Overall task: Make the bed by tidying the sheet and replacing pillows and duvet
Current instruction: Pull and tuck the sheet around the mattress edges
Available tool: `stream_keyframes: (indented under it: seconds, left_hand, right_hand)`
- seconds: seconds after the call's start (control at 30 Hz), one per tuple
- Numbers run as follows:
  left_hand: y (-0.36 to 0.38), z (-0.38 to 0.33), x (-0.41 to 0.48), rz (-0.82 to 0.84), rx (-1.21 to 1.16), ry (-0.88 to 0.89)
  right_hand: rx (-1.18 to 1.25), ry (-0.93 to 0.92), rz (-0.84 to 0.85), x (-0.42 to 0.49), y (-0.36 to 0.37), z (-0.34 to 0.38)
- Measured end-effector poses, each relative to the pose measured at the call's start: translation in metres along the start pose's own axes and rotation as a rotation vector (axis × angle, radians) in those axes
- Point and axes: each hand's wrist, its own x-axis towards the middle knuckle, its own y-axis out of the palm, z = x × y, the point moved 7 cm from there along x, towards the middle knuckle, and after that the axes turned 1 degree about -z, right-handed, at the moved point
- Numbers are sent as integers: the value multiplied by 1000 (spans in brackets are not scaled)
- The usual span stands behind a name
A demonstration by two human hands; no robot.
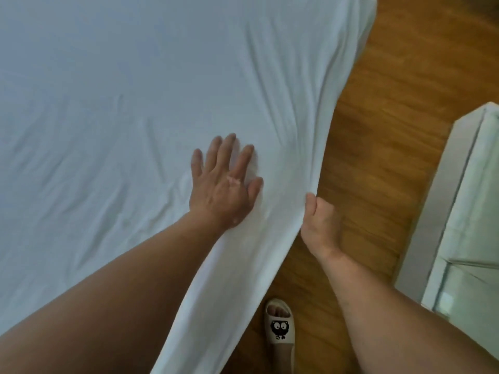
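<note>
1. The white sheet [121, 103] lies spread over the whole left and middle of the view. Soft creases run across it, and most of them fan toward the near right edge.
2. Along that right side the sheet drops over the edge and hangs in long folds above the wooden floor [391, 117].
3. The person's left hand [221, 190] lies palm down on top of the sheet, close to the edge. Its fingers [228, 147] are straight and spread wide, pressing flat on the cloth and gripping nothing.
4. The bare left forearm reaches in from the lower left, across the sheet.
5. The right hand [320, 222] is just beside the left, lower and off the side of the bed. It grips the hanging edge of the sheet, thumb against the fabric and fingers curled tight. The cloth bunches into a ridge where it is held.
6. A foot in a cream slipper [279, 327], printed with a small black cartoon creature, stands on the floor just beside the hanging sheet, between the two forearms.
7. A white piece of furniture [464, 211] stands at the right, well apart from the sheet, with a strip of floor between them.
</note>
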Motion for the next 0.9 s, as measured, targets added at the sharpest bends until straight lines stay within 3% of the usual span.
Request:
stream_keyframes:
  seconds: [0.1,0.17,0.23,0.3,0.37,0.53,0.67,0.8,0.9]
  left_hand:
    - [10,-8,25,123,77,10]
    - [13,-13,26,152,133,28]
    - [12,-15,30,188,181,90]
    - [7,-18,56,194,183,179]
    - [-2,-25,98,156,106,152]
    - [14,-37,148,96,98,5]
    - [16,-36,147,90,74,10]
    - [6,-39,151,125,103,-4]
    - [-11,-42,191,124,77,54]
  right_hand:
    - [-14,13,169,12,9,-10]
    - [99,168,267,30,21,-10]
    - [338,408,252,63,24,0]
    - [569,495,193,111,18,27]
    - [571,445,141,155,5,59]
    - [247,162,-38,196,-22,66]
    - [264,199,-7,211,-20,41]
    - [528,344,127,220,5,38]
    - [570,358,129,247,-19,42]
